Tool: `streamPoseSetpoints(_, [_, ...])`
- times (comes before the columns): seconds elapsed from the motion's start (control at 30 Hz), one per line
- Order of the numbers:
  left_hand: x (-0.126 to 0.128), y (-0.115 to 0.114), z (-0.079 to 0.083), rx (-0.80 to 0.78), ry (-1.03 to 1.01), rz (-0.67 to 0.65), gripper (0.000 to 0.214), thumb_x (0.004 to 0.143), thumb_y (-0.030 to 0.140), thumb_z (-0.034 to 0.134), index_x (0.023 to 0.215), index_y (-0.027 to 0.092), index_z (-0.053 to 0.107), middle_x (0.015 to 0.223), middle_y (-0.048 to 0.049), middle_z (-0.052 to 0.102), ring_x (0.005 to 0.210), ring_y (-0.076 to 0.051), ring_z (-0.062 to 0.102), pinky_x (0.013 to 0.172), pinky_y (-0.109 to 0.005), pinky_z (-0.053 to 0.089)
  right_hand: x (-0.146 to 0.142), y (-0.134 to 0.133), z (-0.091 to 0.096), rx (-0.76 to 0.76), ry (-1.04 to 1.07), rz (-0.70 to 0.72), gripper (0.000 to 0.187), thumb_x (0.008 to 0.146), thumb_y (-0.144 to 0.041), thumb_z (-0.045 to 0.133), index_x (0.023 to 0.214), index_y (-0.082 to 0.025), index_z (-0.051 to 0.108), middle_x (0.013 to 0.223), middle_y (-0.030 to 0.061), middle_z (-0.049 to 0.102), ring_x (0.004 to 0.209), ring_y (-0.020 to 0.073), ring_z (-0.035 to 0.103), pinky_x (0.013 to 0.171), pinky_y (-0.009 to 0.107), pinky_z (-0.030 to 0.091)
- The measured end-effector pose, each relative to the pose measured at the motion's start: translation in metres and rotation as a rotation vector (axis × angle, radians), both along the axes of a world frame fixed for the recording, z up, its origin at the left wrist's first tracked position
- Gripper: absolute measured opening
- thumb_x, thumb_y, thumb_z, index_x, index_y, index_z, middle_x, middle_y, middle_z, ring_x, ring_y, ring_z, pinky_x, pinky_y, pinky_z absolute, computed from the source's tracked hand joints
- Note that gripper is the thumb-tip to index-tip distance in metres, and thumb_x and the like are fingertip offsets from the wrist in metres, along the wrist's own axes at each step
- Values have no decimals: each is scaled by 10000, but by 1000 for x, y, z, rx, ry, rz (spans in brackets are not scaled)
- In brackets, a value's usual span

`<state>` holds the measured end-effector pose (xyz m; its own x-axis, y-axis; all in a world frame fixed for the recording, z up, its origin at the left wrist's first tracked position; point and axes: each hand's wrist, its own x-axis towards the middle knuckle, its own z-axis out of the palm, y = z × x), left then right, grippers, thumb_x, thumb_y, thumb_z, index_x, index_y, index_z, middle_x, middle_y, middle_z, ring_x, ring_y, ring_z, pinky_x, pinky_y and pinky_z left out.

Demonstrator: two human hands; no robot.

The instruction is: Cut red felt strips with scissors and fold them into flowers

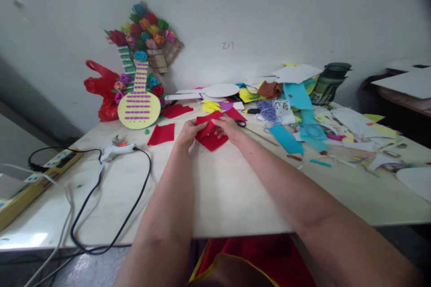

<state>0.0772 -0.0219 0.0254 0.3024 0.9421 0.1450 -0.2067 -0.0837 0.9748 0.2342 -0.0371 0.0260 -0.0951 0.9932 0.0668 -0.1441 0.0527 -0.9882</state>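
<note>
Both your hands pinch one red felt piece [211, 136].
Your left hand [189, 132] and right hand [228, 128] each grip it closed, mid-counter [229, 188], scissors [240, 123] just beside.

We are seeing a red felt piece [211, 139], a yellow, purple-striped paper guitar [138, 106] and blue strips [286, 138].
</note>
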Motion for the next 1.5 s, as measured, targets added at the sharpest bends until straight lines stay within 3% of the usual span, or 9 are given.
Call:
streamPoseSetpoints(0.13, [0,-2,1,-28,78,-24,331,531,298,759,777,99,664,671,-64,667,582,-158,601,605,-283,478,0,-2,3,20,0,-42,171,685,-273,656,799,-160,598,558,-34,602,400,78,527,339,168,401])
streamPoseSetpoints(0.23, [0,-4,2,-38,131,-69,317,542,298,755,768,96,662,667,-68,665,562,-152,595,587,-277,474,-1,-4,5,31,-44,-45,66,679,-178,647,689,-142,594,512,-38,589,365,58,498,346,155,399])
streamPoseSetpoints(0.43, [-2,-3,3,-60,71,-26,304,521,259,765,750,105,638,679,-55,663,595,-145,603,609,-267,470,-1,-1,4,21,-2,-85,101,669,-137,653,611,-134,570,447,-35,565,345,67,502,343,156,404])
streamPoseSetpoints(0.7, [-3,-3,4,-47,81,11,278,485,237,775,661,113,599,600,-20,635,533,-112,570,559,-231,441,6,-1,5,-42,98,28,303,782,-420,544,691,-132,566,467,20,598,372,131,560,322,201,428])
streamPoseSetpoints(0.9, [-6,1,1,-22,96,-1,284,499,261,768,670,121,589,601,-16,630,536,-116,568,546,-230,433,8,2,-1,-9,-17,51,109,730,-203,637,681,-125,578,463,-2,603,373,104,567,348,156,432])
streamPoseSetpoints(1.07, [-7,2,1,-15,102,13,275,507,260,765,657,124,579,598,-16,631,527,-111,564,541,-226,433,7,-1,3,-16,-15,64,139,750,-234,622,674,-130,570,494,15,619,402,119,590,349,164,440])
streamPoseSetpoints(1.2, [-5,0,2,-10,126,-16,281,504,255,771,676,119,595,588,-14,625,533,-114,570,550,-226,440,7,-3,4,-26,-34,74,141,684,-231,685,702,-136,583,554,19,641,413,123,594,343,172,440])
streamPoseSetpoints(1.43, [-3,1,6,-110,7,88,474,644,564,600,759,104,621,642,-70,638,610,-166,607,545,-257,485,3,1,1,4,-46,-6,152,663,-114,666,611,-146,528,474,-23,594,362,97,549,341,171,433])
streamPoseSetpoints(1.5, [-4,0,7,-120,3,72,482,634,557,615,785,99,618,652,-72,639,628,-175,615,546,-264,499,2,2,1,13,-38,-14,143,662,-122,666,615,-144,533,488,-18,600,361,98,547,341,176,431])
